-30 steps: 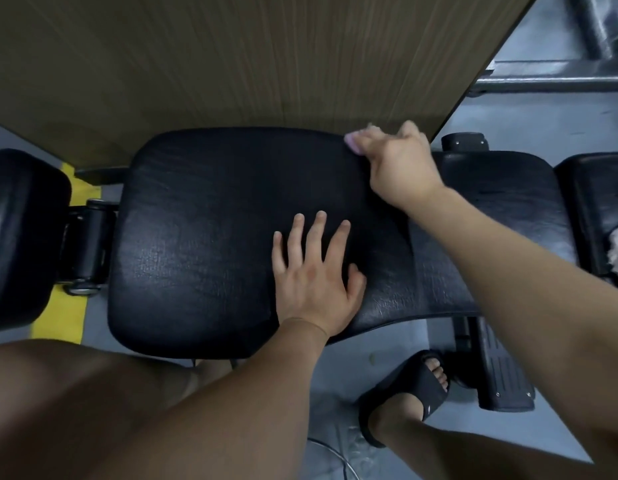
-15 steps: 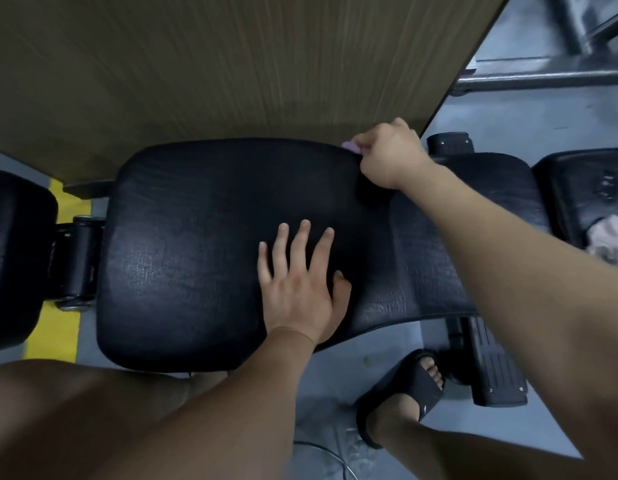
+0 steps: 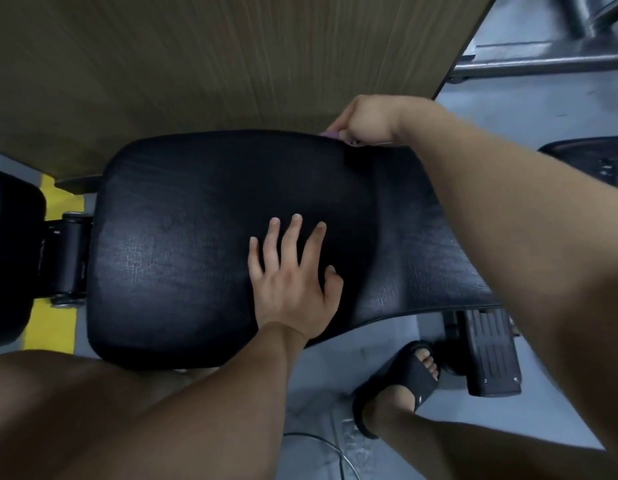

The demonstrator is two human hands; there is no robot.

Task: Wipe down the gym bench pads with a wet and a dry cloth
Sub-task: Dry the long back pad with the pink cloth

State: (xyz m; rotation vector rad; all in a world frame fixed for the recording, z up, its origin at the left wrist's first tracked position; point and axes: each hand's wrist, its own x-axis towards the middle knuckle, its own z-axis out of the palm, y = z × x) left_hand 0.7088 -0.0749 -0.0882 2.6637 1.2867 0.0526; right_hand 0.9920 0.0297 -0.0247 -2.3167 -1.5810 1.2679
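**Item under work:** 1 black bench pad [image 3: 196,244]. Its long axis runs left to right across the view, with the wide end at the left and the narrow end passing under the right forearm. Its far edge lies just beside a wooden panel [image 3: 231,57].

**Right hand [image 3: 366,121]:** It is at the pad's far edge, right of the middle, with the fingers curled down over the rim. A small pinkish piece of cloth [image 3: 331,134] shows under the knuckles, touching the rim, and the hand grips it. Most of the cloth is hidden. Whether it is the wet cloth or the dry cloth cannot be told.

**Left hand [image 3: 293,278]:** It lies flat on the pad's top, close to the near edge, with the fingers straight and spread. It holds nothing. It is judged to be a brace.

**Governing relation:** From the cloth, nearly all of the pad's top lies toward the person and to the left. The right hand is the nearer hand to the far rim, and the left hand is nearer to the near edge.

**Judgement:**
- A stroke leftward along the long axis, following the far rim, would pass clear of the left hand.
- A stroke drawn straight toward the body would meet the left hand, which would have to lift.

**Surroundings:** A 2nd pad [image 3: 9,254] sits at the left, beyond a black hinge [image 3: 67,258].
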